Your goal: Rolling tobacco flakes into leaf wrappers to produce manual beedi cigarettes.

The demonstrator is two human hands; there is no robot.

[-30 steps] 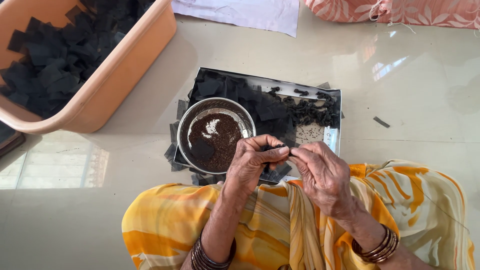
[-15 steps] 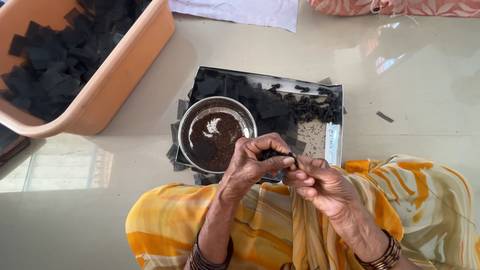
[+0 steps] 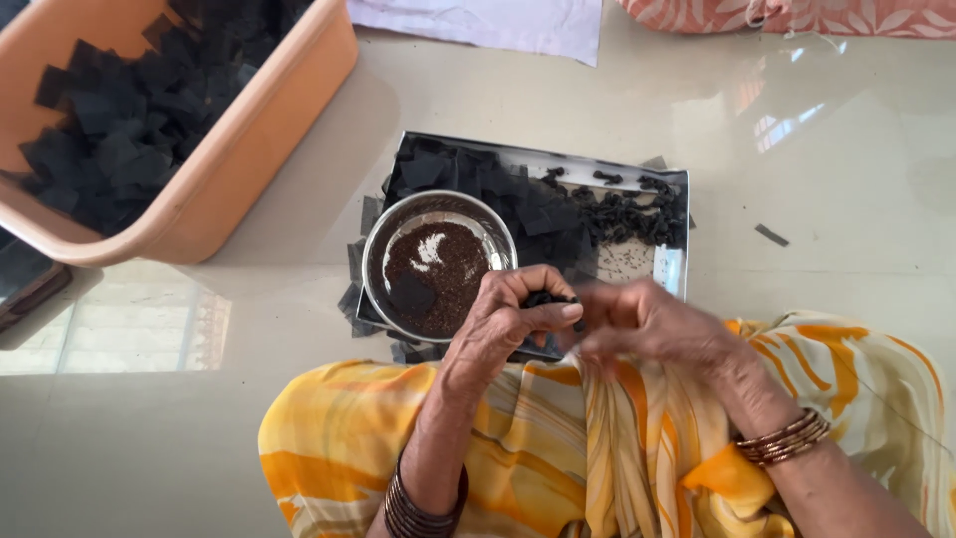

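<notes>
A small black piece (image 3: 546, 298) sits pinched in the curled fingers of the left hand (image 3: 508, 319), just above the person's lap and right at the near rim of a round steel bowl (image 3: 438, 264); only a sliver of the piece shows between the fingertips, so its shape cannot be made out. The left hand is closed narrowly around it, thumb pressed toward the forefinger. The right hand (image 3: 642, 324) meets it from the other side, fingertips touching or nearly touching the same piece, but this hand is blurred and whether it grips anything cannot be told. The bowl holds a dark brown granular filling with a pale patch near its far side and a black square lying in it. It stands on a shallow steel tray (image 3: 673, 269), which is heaped with black cut squares (image 3: 518, 204) on its left and middle and with smaller twisted black bits (image 3: 637, 214) toward its right. Some squares spill over the tray's left edge onto the pale glossy floor (image 3: 846, 179). Well apart, at the upper left, a peach plastic tub (image 3: 249, 169) holds many more black squares. A white cloth (image 3: 488, 22) lies at the top edge. Both wrists wear dark bangles (image 3: 787, 438) above the yellow and orange garment (image 3: 339, 448).
</notes>
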